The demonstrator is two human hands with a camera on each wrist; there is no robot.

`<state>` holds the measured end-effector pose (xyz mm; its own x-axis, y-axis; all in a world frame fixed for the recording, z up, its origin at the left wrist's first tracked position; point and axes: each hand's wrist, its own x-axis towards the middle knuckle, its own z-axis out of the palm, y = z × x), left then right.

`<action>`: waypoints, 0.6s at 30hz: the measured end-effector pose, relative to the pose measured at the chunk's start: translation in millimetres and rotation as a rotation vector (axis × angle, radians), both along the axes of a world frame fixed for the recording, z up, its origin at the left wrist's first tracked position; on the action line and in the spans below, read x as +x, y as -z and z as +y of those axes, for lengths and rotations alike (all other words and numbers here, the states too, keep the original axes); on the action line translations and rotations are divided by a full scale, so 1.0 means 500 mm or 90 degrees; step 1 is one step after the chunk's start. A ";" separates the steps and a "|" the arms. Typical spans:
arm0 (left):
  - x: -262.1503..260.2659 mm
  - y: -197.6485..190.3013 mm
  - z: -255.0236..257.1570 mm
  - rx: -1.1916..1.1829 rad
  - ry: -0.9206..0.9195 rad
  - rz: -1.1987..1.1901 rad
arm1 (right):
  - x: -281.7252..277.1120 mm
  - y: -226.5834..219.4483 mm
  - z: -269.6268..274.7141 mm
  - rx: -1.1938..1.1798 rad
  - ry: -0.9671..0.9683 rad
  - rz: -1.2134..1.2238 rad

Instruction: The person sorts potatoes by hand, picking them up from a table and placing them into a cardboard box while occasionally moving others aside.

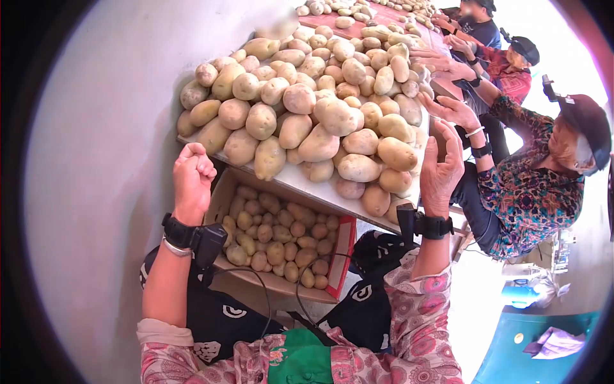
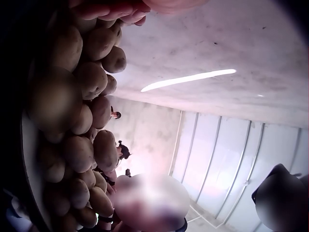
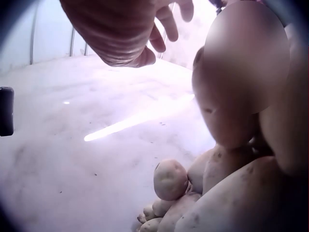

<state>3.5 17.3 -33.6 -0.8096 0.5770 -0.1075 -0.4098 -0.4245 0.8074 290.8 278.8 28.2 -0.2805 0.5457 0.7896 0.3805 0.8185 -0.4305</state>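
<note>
My left hand [image 1: 194, 182] is raised at the left front corner of the heaped table, fingers curled toward the palm and nothing seen in them. Its fingers [image 2: 108, 10] show at the top of the left wrist view, above the potatoes [image 2: 91, 79]. At the table's right edge, my right hand [image 1: 442, 169] is held up with its fingers extended, beside the potato pile [image 1: 316, 137]. The right wrist view has this hand [image 3: 125, 29] above and apart from large potatoes [image 3: 227, 193]. The potatoes are pale yellow-brown, some dusty.
Below the table edge, a cardboard box [image 1: 344, 256] holds smaller potatoes. A wall [image 1: 109, 160] rises at the left. Several people [image 1: 537, 173] sit along the right side, hands raised near the pile. A teal surface [image 1: 511, 345] with a purple cloth lies at lower right.
</note>
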 end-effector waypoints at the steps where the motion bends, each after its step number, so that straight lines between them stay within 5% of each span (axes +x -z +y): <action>1: 0.008 -0.007 0.004 -0.011 -0.004 0.001 | 0.005 0.005 0.000 -0.024 -0.001 0.005; 5: 0.019 0.002 0.016 -0.034 -0.003 -0.003 | 0.009 0.006 -0.015 -0.106 -0.123 -0.069; 18: 0.024 0.008 0.033 -0.031 0.023 0.007 | -0.009 0.016 -0.037 -0.156 -0.024 -0.320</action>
